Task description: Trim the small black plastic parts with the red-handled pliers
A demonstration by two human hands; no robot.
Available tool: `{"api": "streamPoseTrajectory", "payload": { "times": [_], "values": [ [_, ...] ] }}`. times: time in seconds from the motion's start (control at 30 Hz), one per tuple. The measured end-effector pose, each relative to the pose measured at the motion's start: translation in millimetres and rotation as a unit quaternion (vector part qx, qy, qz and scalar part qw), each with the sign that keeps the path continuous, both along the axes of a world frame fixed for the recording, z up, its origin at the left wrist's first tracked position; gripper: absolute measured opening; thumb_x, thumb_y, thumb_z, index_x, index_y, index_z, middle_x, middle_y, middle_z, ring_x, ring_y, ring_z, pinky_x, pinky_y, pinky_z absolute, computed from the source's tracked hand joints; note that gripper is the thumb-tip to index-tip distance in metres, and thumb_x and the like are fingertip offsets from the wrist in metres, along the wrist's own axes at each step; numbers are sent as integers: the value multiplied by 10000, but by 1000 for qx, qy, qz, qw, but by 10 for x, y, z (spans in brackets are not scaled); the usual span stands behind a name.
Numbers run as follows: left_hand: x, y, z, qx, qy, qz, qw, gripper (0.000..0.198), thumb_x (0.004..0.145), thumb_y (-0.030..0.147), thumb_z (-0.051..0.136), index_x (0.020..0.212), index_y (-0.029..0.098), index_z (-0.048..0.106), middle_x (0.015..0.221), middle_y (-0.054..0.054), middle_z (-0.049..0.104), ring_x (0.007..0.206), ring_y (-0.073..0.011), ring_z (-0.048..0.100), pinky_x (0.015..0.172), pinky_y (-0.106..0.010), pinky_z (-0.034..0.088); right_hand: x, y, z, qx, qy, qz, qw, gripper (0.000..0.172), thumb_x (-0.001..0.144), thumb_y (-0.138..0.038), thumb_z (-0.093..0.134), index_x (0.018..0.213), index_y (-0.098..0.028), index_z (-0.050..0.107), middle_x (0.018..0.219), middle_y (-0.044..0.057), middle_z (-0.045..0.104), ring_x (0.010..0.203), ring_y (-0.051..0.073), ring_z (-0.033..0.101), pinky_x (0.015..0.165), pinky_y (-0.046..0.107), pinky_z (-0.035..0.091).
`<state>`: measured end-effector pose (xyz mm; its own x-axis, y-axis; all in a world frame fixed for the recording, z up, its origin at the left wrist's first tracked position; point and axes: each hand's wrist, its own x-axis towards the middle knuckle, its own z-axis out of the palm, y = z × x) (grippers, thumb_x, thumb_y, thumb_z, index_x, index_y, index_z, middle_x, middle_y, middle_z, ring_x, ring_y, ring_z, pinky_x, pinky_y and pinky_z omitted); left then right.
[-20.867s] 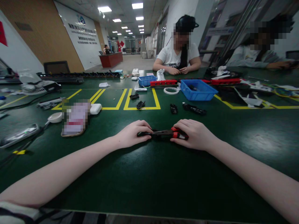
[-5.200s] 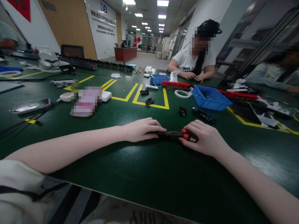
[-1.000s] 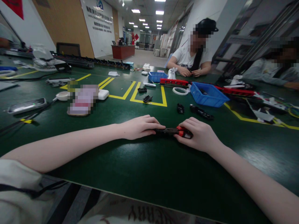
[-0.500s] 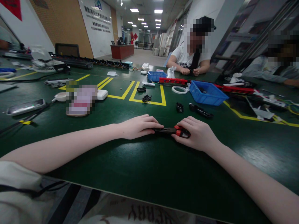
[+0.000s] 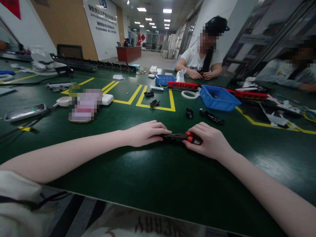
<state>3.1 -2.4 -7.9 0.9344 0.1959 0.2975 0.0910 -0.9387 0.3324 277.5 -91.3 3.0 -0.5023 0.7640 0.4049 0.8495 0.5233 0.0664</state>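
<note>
My right hand (image 5: 211, 141) is wrapped around the red and black handles of a pair of pliers (image 5: 192, 138). The dark jaws point left, toward my left hand (image 5: 146, 133). Between the thumb and fingers of that hand is a small black part (image 5: 165, 136), mostly covered by the fingertips. The plier jaws meet or overlap this part; whether they grip it I cannot tell. Both hands are low over the green table (image 5: 138, 177). Just beyond them lie a short black piece (image 5: 189, 113) and a longer black piece (image 5: 211, 116).
More black pieces (image 5: 154, 103) lie inside a yellow-taped outline. A blue bin (image 5: 219, 98) stands at right, with a white ring (image 5: 189, 94) beside it. At left are a phone (image 5: 85, 107), a white case (image 5: 107, 99) and cables. A person (image 5: 201, 61) sits across the table.
The pliers and my right hand have shifted very slightly to the right, and the pliers look a little turned. My left hand stays almost in place.
</note>
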Motion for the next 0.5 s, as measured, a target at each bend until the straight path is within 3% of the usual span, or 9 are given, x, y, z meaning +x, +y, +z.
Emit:
{"api": "streamPoseTrajectory", "payload": {
  "times": [0.5],
  "values": [
    [1, 3, 9, -6, 13, 6, 1000, 397, 973, 229, 495, 1367, 186, 487, 1277, -114, 565, 1116, -235, 523, 951, -389, 459, 42, 29, 32, 9, -50, -9, 999, 314, 854, -465, 562, 848, -153, 605, 802, 85, 637, 755, 209, 566, 628, 323, 456]
  ]
}}
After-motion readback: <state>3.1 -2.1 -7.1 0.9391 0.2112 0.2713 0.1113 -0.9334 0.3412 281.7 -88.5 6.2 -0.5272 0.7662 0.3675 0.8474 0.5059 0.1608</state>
